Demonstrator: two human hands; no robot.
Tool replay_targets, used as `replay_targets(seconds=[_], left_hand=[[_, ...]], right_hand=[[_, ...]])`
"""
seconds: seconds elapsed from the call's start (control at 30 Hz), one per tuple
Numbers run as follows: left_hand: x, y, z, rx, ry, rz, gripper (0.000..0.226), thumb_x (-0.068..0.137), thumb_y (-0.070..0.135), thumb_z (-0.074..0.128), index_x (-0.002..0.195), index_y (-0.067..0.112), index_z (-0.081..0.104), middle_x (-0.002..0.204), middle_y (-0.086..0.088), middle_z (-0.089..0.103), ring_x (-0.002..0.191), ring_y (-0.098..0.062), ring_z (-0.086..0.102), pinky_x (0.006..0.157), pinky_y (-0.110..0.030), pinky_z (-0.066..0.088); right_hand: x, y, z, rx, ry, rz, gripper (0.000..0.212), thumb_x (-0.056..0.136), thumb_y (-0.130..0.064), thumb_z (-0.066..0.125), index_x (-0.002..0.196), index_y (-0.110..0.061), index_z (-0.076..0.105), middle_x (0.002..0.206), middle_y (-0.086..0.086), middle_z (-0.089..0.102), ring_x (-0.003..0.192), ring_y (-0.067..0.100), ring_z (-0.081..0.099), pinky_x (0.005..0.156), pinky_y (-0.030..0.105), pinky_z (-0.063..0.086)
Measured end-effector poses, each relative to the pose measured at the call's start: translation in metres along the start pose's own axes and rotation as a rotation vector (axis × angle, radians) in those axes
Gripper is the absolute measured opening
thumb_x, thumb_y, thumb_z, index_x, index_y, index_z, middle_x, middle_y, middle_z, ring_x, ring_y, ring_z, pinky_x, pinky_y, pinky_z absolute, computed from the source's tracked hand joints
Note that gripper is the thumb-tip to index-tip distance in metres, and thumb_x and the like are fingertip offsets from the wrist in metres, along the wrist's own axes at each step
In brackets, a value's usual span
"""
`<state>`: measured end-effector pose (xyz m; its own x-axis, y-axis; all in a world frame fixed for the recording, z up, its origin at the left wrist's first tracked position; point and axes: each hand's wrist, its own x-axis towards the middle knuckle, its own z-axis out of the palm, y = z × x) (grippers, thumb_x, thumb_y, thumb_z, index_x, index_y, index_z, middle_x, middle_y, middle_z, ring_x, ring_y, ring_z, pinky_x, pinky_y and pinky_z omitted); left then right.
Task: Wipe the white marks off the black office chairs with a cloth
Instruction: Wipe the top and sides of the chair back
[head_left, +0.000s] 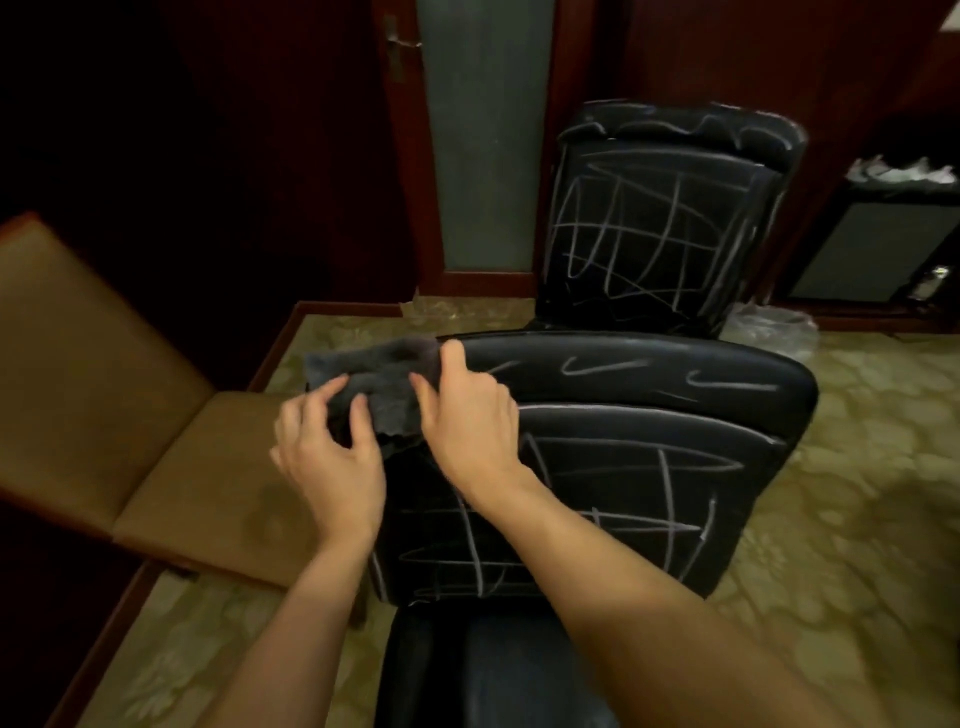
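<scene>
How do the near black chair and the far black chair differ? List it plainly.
1. The near chair has both hands at its top left corner with a dark cloth; the far chair is untouched.
2. The near chair's top band is smooth, with a few short white strokes; the far chair's top edge looks rumpled.
3. The near chair's seat shows; the far chair's seat is hidden behind it.
Both are black, with white scribbled grids on their backrests.

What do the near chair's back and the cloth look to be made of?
Near chair's back: smooth black leather or vinyl, I can't tell which; it is glossy, with stitched panels under the white marks. Cloth: soft dark grey fabric, matte and fuzzy, with a ragged edge.
</scene>
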<state>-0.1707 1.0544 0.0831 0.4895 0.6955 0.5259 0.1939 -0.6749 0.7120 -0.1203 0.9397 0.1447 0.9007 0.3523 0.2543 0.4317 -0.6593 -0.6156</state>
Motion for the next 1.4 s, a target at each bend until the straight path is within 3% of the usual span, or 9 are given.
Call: replay_targets(seconds=[0.23,0.3,0.37,0.47,0.7,0.93,1.1,1.23,1.4], left_hand=[[-0.015,0.082,0.052,0.009,-0.129,0.253,0.018,0.092,0.025,0.066,0.108,0.022,0.072,0.099,0.0,0.063,0.097,-0.022,0.058,0.084,-0.037,0.037],[-0.008,0.072,0.049,0.012,-0.124,0.302,0.02,0.091,0.025,0.068,0.111,0.023,0.074,0.096,0.001,0.062,0.094,-0.021,0.057,0.084,-0.036,0.037],[0.006,0.043,0.036,0.037,-0.089,0.339,0.023,0.091,0.026,0.067,0.112,0.023,0.075,0.092,-0.001,0.062,0.091,-0.023,0.057,0.082,-0.037,0.035],[0.032,-0.001,0.014,0.072,-0.045,0.261,0.027,0.091,0.026,0.063,0.113,0.019,0.076,0.09,-0.005,0.063,0.087,-0.029,0.06,0.079,-0.039,0.036],[0.045,-0.007,0.0,0.113,-0.078,0.188,0.025,0.093,0.015,0.067,0.117,0.011,0.074,0.091,-0.008,0.06,0.085,-0.03,0.06,0.08,-0.043,0.04],[0.007,0.069,0.046,0.163,-0.174,0.443,0.029,0.092,0.012,0.063,0.12,0.013,0.072,0.091,-0.011,0.057,0.087,-0.033,0.058,0.074,-0.039,0.035],[-0.031,0.134,0.09,0.112,-0.257,0.565,0.034,0.09,0.017,0.053,0.118,0.013,0.072,0.094,-0.012,0.059,0.088,-0.031,0.059,0.074,-0.038,0.037],[-0.059,0.169,0.107,0.056,-0.33,0.69,0.032,0.089,0.012,0.066,0.121,0.012,0.071,0.093,-0.01,0.059,0.086,-0.03,0.059,0.074,-0.04,0.043],[-0.03,0.139,0.088,0.052,-0.356,0.716,0.034,0.089,0.012,0.07,0.123,0.012,0.071,0.09,-0.01,0.058,0.084,-0.03,0.056,0.07,-0.039,0.043]], right_hand=[[0.001,0.066,-0.06,-0.022,0.195,0.284,0.025,0.098,-0.041,0.052,0.107,-0.02,0.042,0.085,0.01,0.069,0.08,0.036,0.069,0.072,0.046,0.056],[0.001,0.056,-0.056,-0.054,0.199,0.249,0.033,0.099,-0.036,0.051,0.126,-0.021,0.038,0.085,0.008,0.07,0.08,0.034,0.07,0.074,0.046,0.056],[0.005,0.036,-0.042,-0.136,0.195,0.195,0.067,0.1,-0.033,0.052,0.154,-0.027,0.013,0.091,0.014,0.072,0.084,0.038,0.069,0.077,0.046,0.054],[0.015,0.001,-0.005,-0.22,0.12,0.024,0.089,0.1,-0.028,0.05,0.15,-0.044,-0.022,0.087,0.016,0.073,0.08,0.037,0.07,0.073,0.045,0.054],[0.028,-0.012,0.008,-0.309,-0.025,-0.143,0.052,0.104,-0.022,0.042,0.152,-0.037,0.033,0.108,0.012,0.069,0.097,0.038,0.065,0.071,0.041,0.046],[0.017,0.074,-0.052,-0.478,0.128,-0.132,0.052,0.099,-0.023,0.054,0.148,-0.035,0.042,0.093,0.002,0.072,0.075,0.034,0.068,0.054,0.034,0.033],[0.001,0.138,-0.111,-0.587,0.18,-0.039,0.046,0.101,-0.028,0.05,0.147,-0.036,0.043,0.099,0.004,0.072,0.079,0.034,0.069,0.057,0.036,0.044],[-0.026,0.173,-0.147,-0.599,0.324,-0.003,0.039,0.096,-0.025,0.061,0.135,-0.025,0.06,0.077,0.008,0.072,0.057,0.033,0.066,0.046,0.034,0.047],[-0.019,0.144,-0.131,-0.581,0.27,-0.016,0.055,0.095,-0.051,0.052,0.14,-0.019,0.053,0.098,0.008,0.074,0.078,0.03,0.071,0.06,0.037,0.051]])
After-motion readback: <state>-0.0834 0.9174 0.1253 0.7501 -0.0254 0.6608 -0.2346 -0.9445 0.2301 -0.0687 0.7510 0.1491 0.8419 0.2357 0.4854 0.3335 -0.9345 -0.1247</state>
